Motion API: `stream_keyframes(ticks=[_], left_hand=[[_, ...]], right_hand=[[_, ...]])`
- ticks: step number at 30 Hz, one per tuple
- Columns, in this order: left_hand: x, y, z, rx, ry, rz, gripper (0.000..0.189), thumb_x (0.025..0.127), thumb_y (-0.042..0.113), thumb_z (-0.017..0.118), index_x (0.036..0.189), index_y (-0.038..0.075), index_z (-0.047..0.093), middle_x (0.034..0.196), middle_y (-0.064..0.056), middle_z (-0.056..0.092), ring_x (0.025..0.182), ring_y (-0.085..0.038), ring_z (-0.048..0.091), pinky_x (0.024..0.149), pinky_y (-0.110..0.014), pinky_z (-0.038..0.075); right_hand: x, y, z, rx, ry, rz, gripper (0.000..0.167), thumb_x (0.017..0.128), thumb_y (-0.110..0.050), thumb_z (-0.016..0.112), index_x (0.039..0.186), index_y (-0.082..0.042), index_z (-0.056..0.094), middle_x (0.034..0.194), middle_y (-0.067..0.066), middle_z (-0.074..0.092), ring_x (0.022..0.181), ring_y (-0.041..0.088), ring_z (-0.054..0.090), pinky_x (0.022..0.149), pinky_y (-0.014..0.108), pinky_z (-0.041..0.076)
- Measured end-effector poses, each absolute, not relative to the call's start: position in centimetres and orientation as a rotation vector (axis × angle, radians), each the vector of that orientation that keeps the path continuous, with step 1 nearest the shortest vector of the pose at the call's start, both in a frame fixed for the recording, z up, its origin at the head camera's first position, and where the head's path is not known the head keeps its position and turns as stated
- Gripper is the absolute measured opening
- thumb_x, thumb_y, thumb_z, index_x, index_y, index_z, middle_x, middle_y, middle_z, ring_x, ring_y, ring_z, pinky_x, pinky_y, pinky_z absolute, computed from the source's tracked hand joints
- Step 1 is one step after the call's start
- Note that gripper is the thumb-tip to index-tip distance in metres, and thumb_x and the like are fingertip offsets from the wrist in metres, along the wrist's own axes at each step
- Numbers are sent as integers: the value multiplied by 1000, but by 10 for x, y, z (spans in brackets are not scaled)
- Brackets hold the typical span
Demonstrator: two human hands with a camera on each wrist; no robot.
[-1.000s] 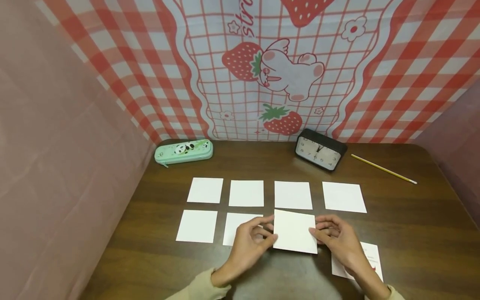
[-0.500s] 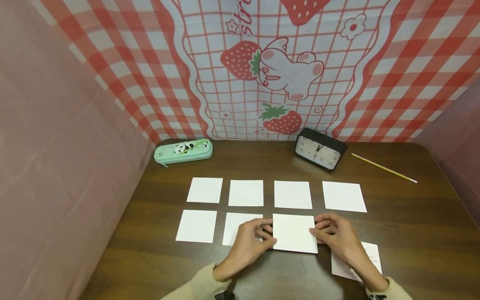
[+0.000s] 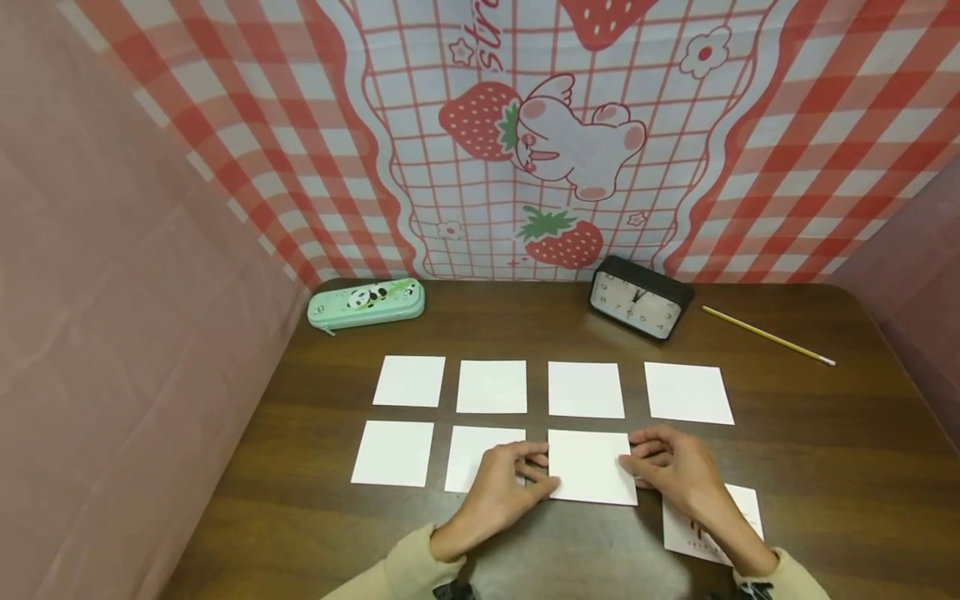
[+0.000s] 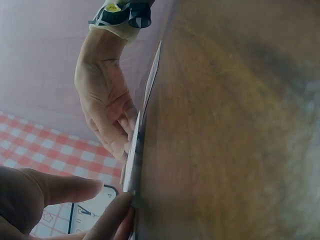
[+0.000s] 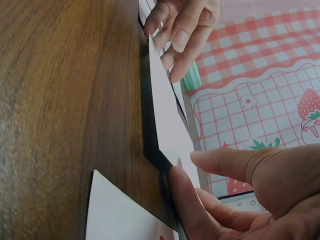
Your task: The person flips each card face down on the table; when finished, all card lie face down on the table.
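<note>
A blank white card lies low over the table in the front row. My right hand pinches its right edge, the thumb on the top face and a finger at the side, as the right wrist view shows. At the card's left edge, my left hand has its fingertips touching, while its thumb stands apart above the surface. Under my right forearm lies another white card, with print and reddish marks, partly hidden. My left hand partly covers a front-row card.
Several blank cards stretch in a back row, including the card at right; another card lies front left. Along the back are a green panda pencil case, a black clock and a yellow pencil. A strawberry-patterned cloth hangs behind.
The card between my hands has come down from a slight tilt to lie flatter, lined up with the front row. My left hand has shifted slightly toward me, its thumb now off the card.
</note>
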State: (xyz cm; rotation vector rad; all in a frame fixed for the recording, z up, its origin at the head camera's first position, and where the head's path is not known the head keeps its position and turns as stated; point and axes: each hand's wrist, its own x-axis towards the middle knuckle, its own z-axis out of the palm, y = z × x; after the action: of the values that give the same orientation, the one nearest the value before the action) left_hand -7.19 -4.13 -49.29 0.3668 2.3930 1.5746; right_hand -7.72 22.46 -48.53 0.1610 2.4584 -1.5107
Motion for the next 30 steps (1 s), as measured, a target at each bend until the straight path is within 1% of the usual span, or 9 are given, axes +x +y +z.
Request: stream_keyframes(ticks=[4,10,15,18,21,25,28,30], left_hand=[[-71,-42,-490,369,2417,1547,44,88,9,82,128,-5,69,109,-16,76,82,-15,79,88,-29,63],[-70,-41,-487,358,2420,1533,45,88,11,82,128,-5,69,111,-17,77,82,-16,79,88,-30,63],[-68,-42,-485,365,2417,1535,46,88,11,83,128,-6,69,113,-18,76,82,-15,79,90,-33,63],[-67,-42,-485,373,2422,1537,46,88,12,83,128,-5,69,114,-18,76,83,-15,79,91,-32,63],[-66,-42,-484,385,2420,1554,47,87,12,84,128,-4,69,115,-19,75,84,-15,78,85,-29,63],[-65,-42,-484,418,2413,1583,48,85,11,85,127,-4,68,114,-20,72,84,-18,77,75,-21,62],[-65,-40,-483,444,2403,1591,47,86,12,85,127,-3,67,114,-20,70,86,-22,75,71,-17,59],[-65,-39,-483,456,2396,1590,47,86,13,85,127,-1,68,113,-20,70,87,-24,73,70,-15,58]], right_hand=[[-77,225,-484,161,2445,-1508,41,91,-6,80,122,13,62,105,21,72,81,11,71,67,27,65],[-77,226,-484,159,2441,-1511,40,92,-6,79,122,14,62,103,21,72,80,11,71,67,27,65],[-78,225,-483,178,2446,-1492,39,92,-7,78,122,12,64,102,19,73,80,12,71,66,27,65],[-77,226,-481,184,2434,-1486,38,93,-8,77,123,12,63,103,18,73,81,13,71,67,26,65],[-76,229,-478,184,2424,-1479,39,95,-11,76,125,11,63,104,17,72,82,14,71,67,26,64],[-72,235,-474,164,2463,-1455,37,96,-13,75,125,7,65,102,16,71,76,13,73,61,27,63],[-68,241,-470,141,2515,-1434,36,96,-17,75,124,5,66,101,16,72,70,13,73,56,29,61],[-66,245,-467,139,2549,-1418,38,96,-20,76,124,4,67,102,15,73,70,11,73,57,29,61]])
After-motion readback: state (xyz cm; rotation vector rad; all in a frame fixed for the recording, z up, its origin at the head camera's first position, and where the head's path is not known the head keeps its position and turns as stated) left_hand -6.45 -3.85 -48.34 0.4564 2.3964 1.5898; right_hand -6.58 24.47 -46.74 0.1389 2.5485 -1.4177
